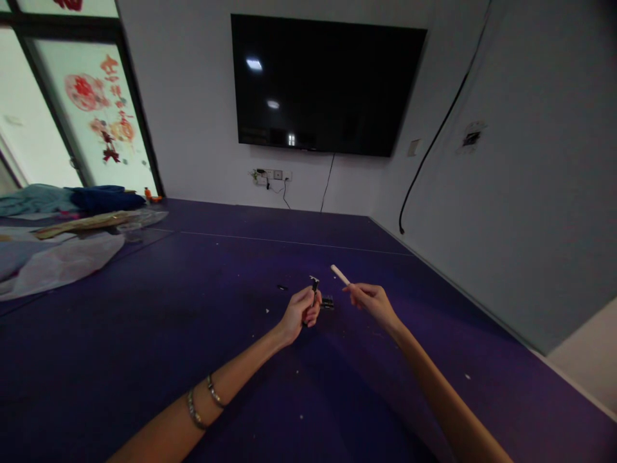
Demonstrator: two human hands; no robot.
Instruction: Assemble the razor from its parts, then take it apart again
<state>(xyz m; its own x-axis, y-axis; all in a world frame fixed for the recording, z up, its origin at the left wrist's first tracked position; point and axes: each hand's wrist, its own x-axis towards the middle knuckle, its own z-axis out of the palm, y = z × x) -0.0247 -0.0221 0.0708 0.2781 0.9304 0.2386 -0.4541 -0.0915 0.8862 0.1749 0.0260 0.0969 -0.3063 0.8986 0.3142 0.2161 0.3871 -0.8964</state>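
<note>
My left hand (299,311) is closed around the black handle of a slim razor-like tool (315,283), whose pale T-shaped head points up. A short cream-coloured stick (340,274) is pinched by one end in my right hand (370,299); its free end tilts up and to the left, apart from the tool. Just behind my left fingers a small black object with lighter edges (328,302) lies on the purple surface (193,334). Further left lies a thin black piece (282,287). What these two are is too small to tell.
White crumbs (267,311) are scattered about the surface. Clothes (106,198) and a clear plastic bag (72,267) lie at the left. A television (328,83) hangs on the far wall above sockets (277,174). A black cable (434,141) dangles at the right wall.
</note>
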